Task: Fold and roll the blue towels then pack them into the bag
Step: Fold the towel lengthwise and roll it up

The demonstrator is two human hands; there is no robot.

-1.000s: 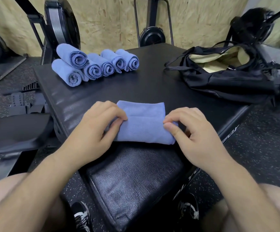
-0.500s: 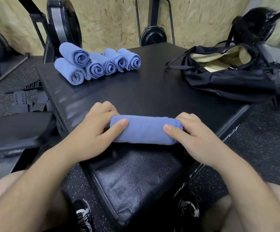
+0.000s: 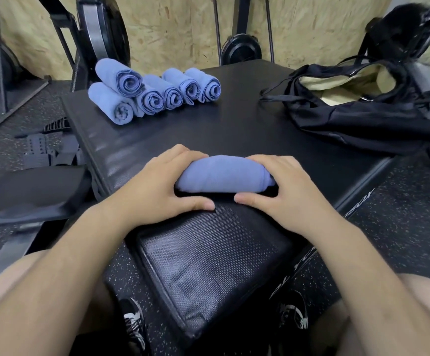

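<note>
Towel (image 3: 222, 173) at near edge of desk (image 3: 234, 129): soft, light, probably unrolls if released. Ends gripped by left hand (image 3: 162, 186) and right hand (image 3: 283, 188); judged a sound hold.

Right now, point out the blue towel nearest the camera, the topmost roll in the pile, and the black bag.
nearest blue towel (image 3: 221, 173): head view, middle of its top face.
topmost roll (image 3: 118, 76): head view, its side.
black bag (image 3: 362, 120): head view, front wall.
</note>
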